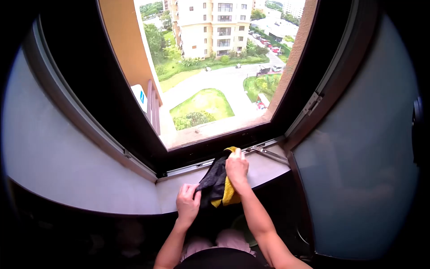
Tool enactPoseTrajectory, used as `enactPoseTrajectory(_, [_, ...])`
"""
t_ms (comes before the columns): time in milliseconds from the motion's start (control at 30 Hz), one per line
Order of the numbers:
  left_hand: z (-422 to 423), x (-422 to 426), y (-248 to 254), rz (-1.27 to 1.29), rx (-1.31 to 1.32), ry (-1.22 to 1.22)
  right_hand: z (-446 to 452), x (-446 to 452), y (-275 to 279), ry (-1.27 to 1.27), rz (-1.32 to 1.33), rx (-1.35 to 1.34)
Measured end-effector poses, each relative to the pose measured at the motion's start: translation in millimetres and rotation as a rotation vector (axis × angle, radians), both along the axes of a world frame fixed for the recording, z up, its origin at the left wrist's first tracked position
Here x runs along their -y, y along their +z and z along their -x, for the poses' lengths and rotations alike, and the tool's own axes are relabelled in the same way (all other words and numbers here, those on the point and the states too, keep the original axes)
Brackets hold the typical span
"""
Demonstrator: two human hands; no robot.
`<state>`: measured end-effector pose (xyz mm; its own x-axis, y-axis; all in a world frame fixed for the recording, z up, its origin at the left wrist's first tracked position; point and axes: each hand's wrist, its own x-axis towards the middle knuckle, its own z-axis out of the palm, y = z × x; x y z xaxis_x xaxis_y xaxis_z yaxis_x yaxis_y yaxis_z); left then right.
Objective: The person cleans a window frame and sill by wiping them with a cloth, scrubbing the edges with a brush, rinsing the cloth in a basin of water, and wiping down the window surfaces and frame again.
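Note:
A dark grey cloth with a yellow side point(216, 179) lies across the window sill point(264, 168) and hangs over its front edge. My right hand point(237, 166) is closed on the cloth's upper part, close to the metal track point(188, 169) at the bottom of the window frame. Lower and to the left, my left hand point(188, 201) pinches the cloth's left edge between thumb and fingers. Part of the cloth is hidden behind my right hand.
A metal hinge arm point(271, 154) lies on the sill right of the cloth. The open window panel with frosted glass point(358, 179) stands at the right. Dark window frame point(215, 144) surrounds the view of buildings and lawns far below.

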<state>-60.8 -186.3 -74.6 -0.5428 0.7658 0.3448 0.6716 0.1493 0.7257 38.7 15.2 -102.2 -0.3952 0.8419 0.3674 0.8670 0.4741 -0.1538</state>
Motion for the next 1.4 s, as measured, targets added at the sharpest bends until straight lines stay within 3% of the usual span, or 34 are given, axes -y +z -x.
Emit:
enactPoseTrajectory(33, [2,2,2,-0.021,0.033,0.025,6,2,2,-0.008,-0.006,-0.003])
enactPoseTrajectory(133, [2,4,14,-0.07,0.068,0.085,17,17,1,0.691,0.606,-0.49])
enactPoseTrajectory(233, [-1,11,17,-0.084,0.019,0.082,5,37,9,0.686,0.753,-0.783])
enactPoseTrajectory(333, [-9,15,27,-0.149,0.063,0.151,-48,26,39,0.616,0.98,-0.868])
enactPoseTrajectory(400, [-7,12,33,-0.255,0.049,0.267,-87,8,46,0.538,1.48,-1.066])
enactPoseTrajectory(467, [3,8,36,-0.352,0.021,0.363,-117,-4,63,0.501,1.375,-1.073])
enactPoseTrajectory(533, [9,0,52,-0.435,0.007,0.421,-147,-19,67,0.49,1.14,-0.892])
enactPoseTrajectory(600, [17,-9,52,-0.44,0.026,0.439,-160,-26,71,0.48,1.155,-0.934])
enactPoseTrajectory(667, [20,-19,46,-0.393,0.036,0.438,-162,-28,69,0.529,0.737,-0.619])
enactPoseTrajectory(700, [18,-22,38,-0.369,0.057,0.433,-159,-26,66,0.492,0.67,-0.531])
enactPoseTrajectory(800, [11,-26,24,-0.285,0.108,0.429,-149,-30,43,0.571,0.203,-0.549])
enactPoseTrajectory(900, [8,-22,14,-0.173,0.027,0.371,-158,-23,63,0.41,0.902,-0.772])
enactPoseTrajectory(933, [3,-23,13,-0.158,-0.04,0.394,-161,-22,66,0.456,1.038,-0.902])
enactPoseTrajectory(1000, [-11,-29,18,-0.125,-0.044,0.218,-159,-15,80,0.573,1.23,-1.316])
enactPoseTrajectory(1133, [-74,-64,35,0.052,0.144,-0.537,-144,-3,109,0.558,1.257,-1.664])
enactPoseTrajectory(1167, [-98,-75,22,-0.009,0.152,-0.564,-137,-2,116,0.559,1.221,-1.762])
enactPoseTrajectory(1200, [-116,-85,11,-0.074,0.159,-0.593,-131,-7,119,0.548,1.215,-1.751])
enactPoseTrajectory(1267, [-118,-105,27,0.162,0.668,-0.666,-124,-27,120,0.532,0.992,-1.644])
enactPoseTrajectory(1300, [-124,-113,14,-0.069,0.593,-0.574,-124,-47,102,0.313,0.696,-1.301])
enactPoseTrajectory(1333, [-122,-120,14,-0.017,0.718,-0.503,-124,-56,99,0.077,0.538,-0.85])
enactPoseTrajectory(1400, [-115,-126,4,0.058,0.778,-0.402,-120,-49,86,0.066,0.148,-0.361])
